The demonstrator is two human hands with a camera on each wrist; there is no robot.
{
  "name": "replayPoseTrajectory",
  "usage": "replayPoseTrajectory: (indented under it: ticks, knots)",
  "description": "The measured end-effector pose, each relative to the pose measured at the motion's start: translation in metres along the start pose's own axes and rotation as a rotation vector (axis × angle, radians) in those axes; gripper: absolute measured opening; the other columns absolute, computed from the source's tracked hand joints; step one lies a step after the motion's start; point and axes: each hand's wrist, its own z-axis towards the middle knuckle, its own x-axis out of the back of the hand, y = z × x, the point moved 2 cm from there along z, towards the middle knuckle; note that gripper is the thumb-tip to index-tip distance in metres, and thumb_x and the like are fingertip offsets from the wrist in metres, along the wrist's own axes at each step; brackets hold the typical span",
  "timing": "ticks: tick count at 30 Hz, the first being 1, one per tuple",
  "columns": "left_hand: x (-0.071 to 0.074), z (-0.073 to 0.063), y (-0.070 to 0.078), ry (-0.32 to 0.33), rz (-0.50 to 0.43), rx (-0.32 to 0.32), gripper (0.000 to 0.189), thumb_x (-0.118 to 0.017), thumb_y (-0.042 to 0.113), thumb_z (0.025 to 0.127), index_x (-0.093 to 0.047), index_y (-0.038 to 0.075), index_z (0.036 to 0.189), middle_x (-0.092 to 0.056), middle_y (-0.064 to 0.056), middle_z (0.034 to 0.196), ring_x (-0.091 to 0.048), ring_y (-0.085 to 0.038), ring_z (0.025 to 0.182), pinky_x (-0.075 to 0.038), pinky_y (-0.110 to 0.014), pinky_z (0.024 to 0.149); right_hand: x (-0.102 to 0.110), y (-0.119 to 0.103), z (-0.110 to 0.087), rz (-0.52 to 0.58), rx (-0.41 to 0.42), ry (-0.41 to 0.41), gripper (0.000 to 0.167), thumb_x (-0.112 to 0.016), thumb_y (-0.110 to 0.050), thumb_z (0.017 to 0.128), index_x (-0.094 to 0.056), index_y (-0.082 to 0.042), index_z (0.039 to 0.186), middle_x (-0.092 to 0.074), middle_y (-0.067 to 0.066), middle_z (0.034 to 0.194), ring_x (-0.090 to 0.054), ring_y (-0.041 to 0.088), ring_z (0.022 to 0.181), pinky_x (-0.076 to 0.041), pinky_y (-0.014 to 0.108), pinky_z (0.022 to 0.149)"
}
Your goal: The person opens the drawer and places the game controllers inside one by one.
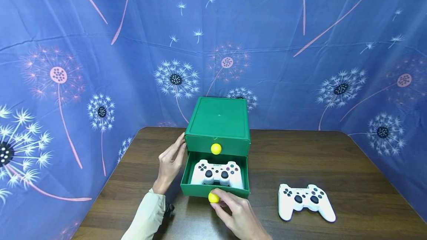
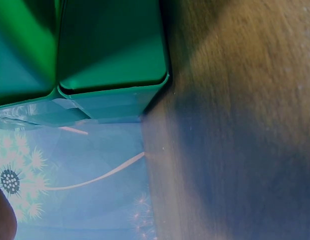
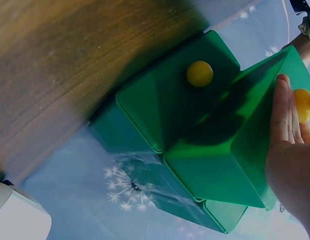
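Note:
A green two-drawer box (image 1: 218,116) stands on the table, its lower drawer (image 1: 245,184) pulled out. Inside that drawer lies a white game controller (image 1: 217,171). My right hand (image 1: 238,212) pinches the yellow knob (image 1: 214,197) of the lower drawer; the right wrist view also has this hand (image 3: 295,150) at the drawer front. Extended fingers of my left hand (image 1: 171,164) touch the left side of the box near its upper front corner. Only a sliver of the left hand (image 2: 3,217) enters the left wrist view. The upper drawer, with its own yellow knob (image 1: 216,149), is closed.
A second white game controller (image 1: 305,201) lies on the brown wooden table (image 1: 293,158), right of the box. Behind the table hangs a blue cloth (image 1: 273,77) with dandelion prints, which also runs along both sides.

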Motion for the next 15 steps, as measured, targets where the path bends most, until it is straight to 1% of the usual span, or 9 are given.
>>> replayPoseTrajectory:
  ticks: [4,7,9,15]
  knots:
    - [0.0003,0.0,-0.001,-0.002,0.012,-0.004,0.056,-0.07,-0.023,0.083,-0.065,-0.005,0.136,-0.075,-0.017,0.116,-0.075,-0.034,0.096,-0.058,-0.022,0.091,0.0008,-0.0001,0.0015,0.019,-0.03,-0.012,0.037,-0.076,-0.003,0.095,-0.066,-0.012,0.13,-0.073,0.001,0.106,-0.069,0.008,0.087,-0.064,0.026,0.075]
    - [0.0008,0.0005,-0.0007,0.004,0.016,-0.01,0.056,-0.071,-0.024,0.082,-0.065,-0.006,0.135,-0.075,-0.017,0.114,-0.075,-0.034,0.095,-0.058,-0.022,0.091,0.0009,0.0014,0.0021,0.021,-0.029,-0.013,0.036,-0.075,-0.003,0.095,-0.066,-0.012,0.13,-0.072,0.0,0.105,-0.068,0.007,0.087,-0.063,0.023,0.075]
    - [0.0008,0.0007,-0.0002,0.005,0.011,-0.01,0.056,-0.071,-0.024,0.081,-0.065,-0.007,0.134,-0.075,-0.017,0.114,-0.075,-0.034,0.095,-0.058,-0.022,0.091,0.0009,0.0033,0.003,0.019,-0.014,-0.002,0.036,-0.076,-0.003,0.095,-0.067,-0.011,0.129,-0.072,-0.001,0.105,-0.068,0.007,0.086,-0.062,0.021,0.075]
    - [-0.0002,0.0001,0.0006,0.006,-0.001,0.004,0.058,-0.073,-0.024,0.08,-0.066,-0.006,0.134,-0.074,-0.018,0.115,-0.075,-0.035,0.096,-0.057,-0.021,0.092,0.0012,0.0089,0.0082,-0.022,0.071,0.045,0.037,-0.079,0.0,0.091,-0.069,-0.011,0.125,-0.071,-0.004,0.101,-0.068,0.004,0.083,-0.059,0.014,0.075]
